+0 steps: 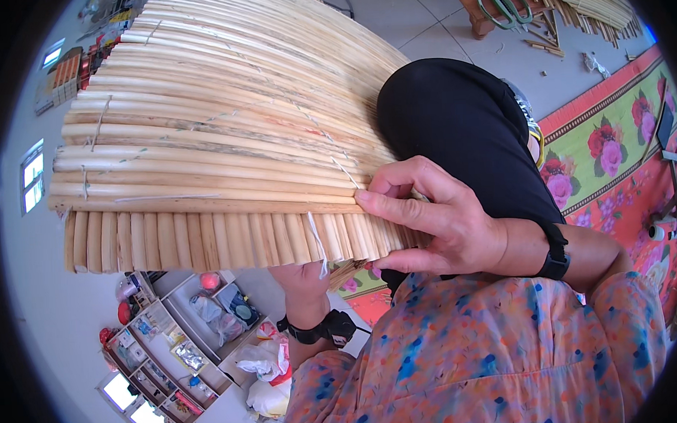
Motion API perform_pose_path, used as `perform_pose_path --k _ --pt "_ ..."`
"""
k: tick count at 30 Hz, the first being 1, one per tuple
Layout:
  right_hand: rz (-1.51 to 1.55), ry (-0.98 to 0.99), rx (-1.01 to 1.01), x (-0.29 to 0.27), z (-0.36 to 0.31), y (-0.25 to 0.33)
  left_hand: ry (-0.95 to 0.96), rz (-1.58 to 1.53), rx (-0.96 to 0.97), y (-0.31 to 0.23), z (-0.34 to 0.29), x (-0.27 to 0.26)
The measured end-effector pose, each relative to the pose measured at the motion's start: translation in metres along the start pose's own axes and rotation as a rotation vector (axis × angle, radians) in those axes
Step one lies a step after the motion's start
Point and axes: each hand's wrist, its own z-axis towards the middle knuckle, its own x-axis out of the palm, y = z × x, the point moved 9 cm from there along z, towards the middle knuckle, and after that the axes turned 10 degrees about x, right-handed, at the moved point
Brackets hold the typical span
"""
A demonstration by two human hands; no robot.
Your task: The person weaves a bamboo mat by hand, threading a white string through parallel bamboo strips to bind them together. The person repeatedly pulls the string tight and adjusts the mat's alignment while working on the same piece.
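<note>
A large mat of pale, peeled sticks (224, 126) bound side by side with thin thread lies across my lap, slanting away to the far left. Along its near edge hangs a row of short upright sticks (198, 239), with a loose white thread (315, 238) dangling over it. My right hand (443, 215) is closed on the right end of this near edge, index finger on top and thumb below. My left hand (302, 278) is under the near edge; its fingers are hidden behind the sticks.
Green-handled scissors (504, 4) lie on a wooden stool (473, 5) at the far right, beside another stick bundle (585, 1). Offcuts (545, 36) litter the tiled floor. A flowered mat (612, 142) is on the right. Shelves (161, 352) and plastic bags (268, 370) stand at the left.
</note>
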Motion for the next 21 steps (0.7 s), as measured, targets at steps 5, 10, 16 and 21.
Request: perform_pose_path --k 5,10,16,21 --pt "-0.012 0.036 -0.003 0.000 0.000 0.000 -0.083 -0.090 -0.021 0.000 -0.001 0.001" --pt "-0.044 0.027 -0.011 -0.001 0.000 -0.004 -0.048 0.004 0.042 0.002 0.002 0.010" --pt "0.005 0.042 -0.008 0.001 0.001 -0.002 -0.060 0.022 0.089 -0.011 0.002 0.006" --pt "-0.048 0.009 -0.023 -0.001 0.005 -0.002 0.046 0.071 0.174 -0.020 0.018 0.022"
